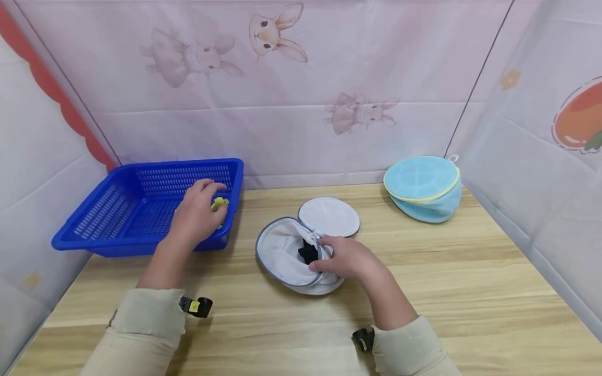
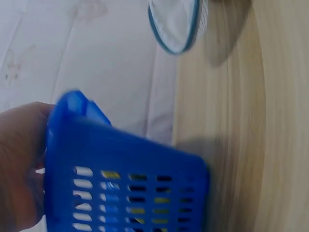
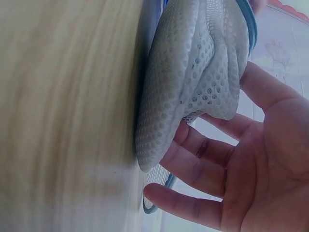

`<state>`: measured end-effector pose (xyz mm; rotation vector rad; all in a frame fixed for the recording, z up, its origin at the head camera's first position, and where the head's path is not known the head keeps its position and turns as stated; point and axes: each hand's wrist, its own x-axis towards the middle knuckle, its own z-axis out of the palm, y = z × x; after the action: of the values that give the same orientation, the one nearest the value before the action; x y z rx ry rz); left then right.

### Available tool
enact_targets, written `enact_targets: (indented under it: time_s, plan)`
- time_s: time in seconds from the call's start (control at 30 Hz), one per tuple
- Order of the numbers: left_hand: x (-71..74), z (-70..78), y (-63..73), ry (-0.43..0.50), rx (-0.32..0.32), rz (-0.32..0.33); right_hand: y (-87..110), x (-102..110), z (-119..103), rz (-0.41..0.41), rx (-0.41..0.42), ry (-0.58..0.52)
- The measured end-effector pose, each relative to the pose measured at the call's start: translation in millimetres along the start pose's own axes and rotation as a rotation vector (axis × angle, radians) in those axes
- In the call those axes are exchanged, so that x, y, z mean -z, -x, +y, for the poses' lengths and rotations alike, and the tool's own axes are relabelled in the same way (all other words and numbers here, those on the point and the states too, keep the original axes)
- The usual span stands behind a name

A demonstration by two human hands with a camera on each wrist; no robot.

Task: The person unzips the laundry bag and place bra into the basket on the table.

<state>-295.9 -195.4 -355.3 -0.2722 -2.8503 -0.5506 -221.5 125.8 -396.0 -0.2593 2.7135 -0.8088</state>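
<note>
In the head view my left hand (image 1: 195,214) reaches into the right end of a blue plastic basket (image 1: 119,243), thumb and fingers apart. A small yellow-green piece (image 1: 219,202) shows beside the thumb; I cannot see it pinched. The basket's slotted side (image 2: 145,154) partly hides the left hand (image 2: 21,164) in the left wrist view. My right hand (image 1: 350,256) grips the edge of a white mesh laundry bag (image 1: 282,256) with grey-blue trim. Its round lid (image 1: 329,216) is folded back, and a black item (image 1: 308,253) lies inside. In the right wrist view the right hand's (image 3: 241,154) fingers spread along the mesh.
A light-blue mesh bag (image 1: 423,180) with yellow trim stands at the back right of the wooden table (image 1: 447,292). Behind the table hangs a pink rabbit-print cloth (image 1: 282,141). Yellow and dark pieces show through the basket's slots.
</note>
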Motion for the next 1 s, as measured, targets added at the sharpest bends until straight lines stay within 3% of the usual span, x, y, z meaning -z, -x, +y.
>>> enact_targets:
  time_s: [0.1,0.2,0.3,0.43,0.5,0.57,0.77,0.83,1.0]
  plan:
    - [0.7,15.8,4.0,0.016,-0.127,0.161,0.2,0.7,0.3,0.008,0.004,-0.002]
    - [-1.3,38.0,10.1,0.012,-0.32,0.268,0.7,1.7,0.6,0.014,0.006,-0.009]
    - [-9.2,62.1,19.4,-0.002,-0.501,0.216,1.0,2.4,1.1,0.023,0.009,-0.021]
    - [-31.5,87.9,33.8,0.011,-0.611,-0.021,1.9,3.6,1.2,0.06,0.021,-0.025]
    - [-46.1,94.6,40.2,0.015,-0.66,-0.091,2.0,3.9,1.6,0.077,0.027,-0.024]
    - [-58.6,98.6,45.4,0.011,-0.69,-0.154,2.4,4.5,1.4,0.084,0.03,-0.024]
    - [-79.8,106.3,55.6,-0.014,-0.769,-0.154,1.1,8.0,2.6,0.11,0.047,-0.008]
    - [-81.1,108.6,56.0,0.013,-0.752,-0.169,0.8,10.2,3.5,0.124,0.043,-0.004]
    - [-80.5,109.3,54.0,0.044,-0.641,-0.203,-0.2,14.0,5.3,0.128,0.012,-0.029]
